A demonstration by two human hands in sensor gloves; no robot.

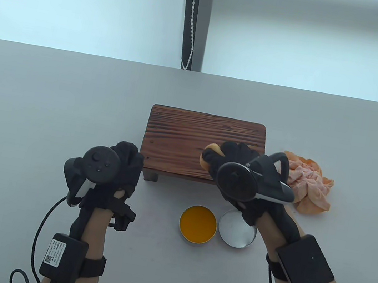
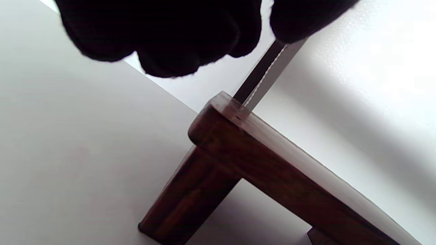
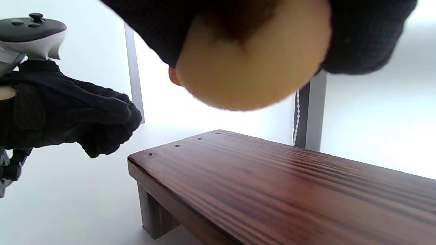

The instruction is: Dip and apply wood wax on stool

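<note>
My right hand (image 1: 239, 168) gripped a yellow sponge (image 1: 211, 150) just above the wooden stool (image 1: 182, 140) on the tabletop (image 1: 37, 94). My left hand (image 1: 112, 168), fingers curled and holding nothing, hovered beside the stool's left corner.

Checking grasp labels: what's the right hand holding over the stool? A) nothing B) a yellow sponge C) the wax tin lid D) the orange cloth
B: the right hand grips a rounded yellow sponge above the stool; the lid and orange cloth lie on the table.
</note>
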